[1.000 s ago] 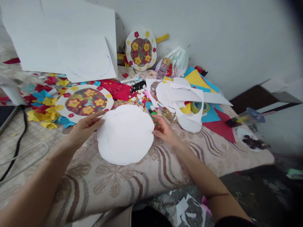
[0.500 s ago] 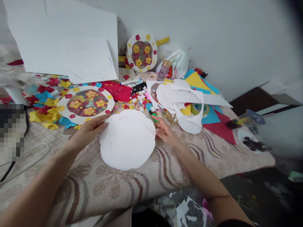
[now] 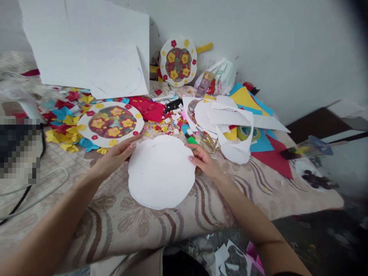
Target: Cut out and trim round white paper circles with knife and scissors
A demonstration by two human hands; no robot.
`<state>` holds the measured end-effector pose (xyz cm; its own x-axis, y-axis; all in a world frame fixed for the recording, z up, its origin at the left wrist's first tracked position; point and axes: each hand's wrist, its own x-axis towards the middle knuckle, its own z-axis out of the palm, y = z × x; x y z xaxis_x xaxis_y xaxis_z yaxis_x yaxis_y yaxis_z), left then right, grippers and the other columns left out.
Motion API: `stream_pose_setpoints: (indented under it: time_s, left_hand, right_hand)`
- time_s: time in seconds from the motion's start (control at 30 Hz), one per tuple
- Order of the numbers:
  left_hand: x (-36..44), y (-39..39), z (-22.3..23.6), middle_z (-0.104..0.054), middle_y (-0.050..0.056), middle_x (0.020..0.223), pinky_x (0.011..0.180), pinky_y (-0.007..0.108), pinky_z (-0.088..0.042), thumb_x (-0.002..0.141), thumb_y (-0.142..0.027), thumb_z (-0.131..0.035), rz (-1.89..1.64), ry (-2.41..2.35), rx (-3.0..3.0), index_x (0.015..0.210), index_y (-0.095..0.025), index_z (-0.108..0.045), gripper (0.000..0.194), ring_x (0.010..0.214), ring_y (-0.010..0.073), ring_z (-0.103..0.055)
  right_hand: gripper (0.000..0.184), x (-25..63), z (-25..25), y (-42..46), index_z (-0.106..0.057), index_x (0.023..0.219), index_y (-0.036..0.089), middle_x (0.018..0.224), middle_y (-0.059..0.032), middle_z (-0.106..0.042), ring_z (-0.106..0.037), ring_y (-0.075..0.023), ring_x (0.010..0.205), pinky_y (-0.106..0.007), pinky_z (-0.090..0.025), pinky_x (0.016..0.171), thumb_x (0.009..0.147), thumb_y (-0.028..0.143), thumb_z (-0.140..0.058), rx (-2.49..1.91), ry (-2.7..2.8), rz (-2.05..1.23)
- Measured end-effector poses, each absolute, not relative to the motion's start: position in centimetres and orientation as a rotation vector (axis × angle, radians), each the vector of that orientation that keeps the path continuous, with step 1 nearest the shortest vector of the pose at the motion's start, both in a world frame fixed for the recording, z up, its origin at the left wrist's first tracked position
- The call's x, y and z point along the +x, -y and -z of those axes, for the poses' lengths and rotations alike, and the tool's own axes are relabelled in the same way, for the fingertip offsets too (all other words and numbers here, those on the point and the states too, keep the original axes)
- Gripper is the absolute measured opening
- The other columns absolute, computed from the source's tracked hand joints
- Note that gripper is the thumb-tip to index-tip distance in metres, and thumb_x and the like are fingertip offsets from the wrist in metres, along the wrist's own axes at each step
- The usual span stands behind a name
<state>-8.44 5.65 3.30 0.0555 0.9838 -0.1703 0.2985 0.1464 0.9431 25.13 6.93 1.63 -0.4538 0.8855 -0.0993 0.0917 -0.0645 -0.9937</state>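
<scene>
A white scalloped paper cutout lies between my hands, close above or on the patterned cloth. At its upper left edge, my left hand pinches the rim between thumb and fingers. My right hand grips the opposite edge at the upper right. Just beyond the right fingertips are a green-capped marker and gold-handled scissors. Behind my left hand lies a white-rimmed disc decorated with yellow and red paper flowers. A similar flowered disc leans against the wall.
Folded paper flowers heap at the left, near a white cable. White paper offcuts and coloured sheets lie at the right. A large white board, a jar and a plastic bag stand at the back.
The whole scene has shifted slightly right as the camera view turned. Both hands still hold the cutout, and my right fingers now rest further over its edge.
</scene>
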Motion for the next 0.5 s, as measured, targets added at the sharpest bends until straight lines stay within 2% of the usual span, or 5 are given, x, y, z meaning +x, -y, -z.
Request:
stream_pose_setpoints:
  time_s: [0.1,0.2,0.27,0.4,0.5]
  left_hand:
    - [-8.33,-5.68,-3.45,-0.071,0.010,0.128,0.083,0.033,-0.057,0.078,-0.067,-0.068,-0.878,-1.426,1.384,0.139,-0.028,-0.063,0.073,0.115,0.0329,-0.063]
    - [-8.21,-5.73,-3.53,-0.059,0.006,0.147,0.092,0.031,-0.054,0.076,-0.066,-0.071,-0.882,-1.385,1.406,0.130,-0.030,-0.070,0.065,0.132,0.0334,-0.054]
    - [-8.16,-5.73,-3.56,-0.062,0.007,0.144,0.086,0.029,-0.055,0.076,-0.066,-0.071,-0.839,-1.343,1.389,0.125,-0.028,-0.073,0.062,0.125,0.0323,-0.059]
    - [-8.12,-5.62,-3.67,-0.077,0.010,0.112,0.061,0.026,-0.054,0.077,-0.063,-0.072,-0.762,-1.261,1.335,0.122,-0.023,-0.073,0.061,0.086,0.0262,-0.071]
    - [-8.20,-5.54,-3.65,-0.076,0.009,0.114,0.060,0.026,-0.053,0.076,-0.064,-0.073,-0.821,-1.328,1.343,0.123,-0.024,-0.073,0.061,0.085,0.0254,-0.070]
  right_hand:
    - [0.050,24.99,-1.77,-6.83,-0.050,0.129,0.026,0.098,-0.0025,-0.069,-0.062,-0.0152,0.076,-0.026,-0.048,0.064,0.088,0.046,-0.069,-1.047,1.553,-1.620]
    - [0.050,24.74,-1.86,-6.68,-0.051,0.128,0.024,0.099,-0.0033,-0.071,-0.064,-0.0159,0.078,-0.027,-0.050,0.067,0.087,0.046,-0.070,-1.025,1.554,-1.660]
    - [0.052,24.60,-1.89,-6.58,-0.050,0.129,0.024,0.098,-0.0031,-0.071,-0.064,-0.0157,0.077,-0.027,-0.050,0.067,0.087,0.045,-0.071,-1.013,1.538,-1.697]
    - [0.053,24.53,-1.71,-6.49,-0.052,0.130,0.024,0.089,-0.0006,-0.068,-0.061,-0.0133,0.069,-0.024,-0.047,0.059,0.086,0.045,-0.072,-1.045,1.515,-1.752]
    - [0.047,24.63,-1.37,-6.59,-0.058,0.123,0.022,0.080,0.0009,-0.064,-0.049,-0.0093,0.055,-0.020,-0.035,0.045,0.086,0.048,-0.070,-1.121,1.535,-1.739]
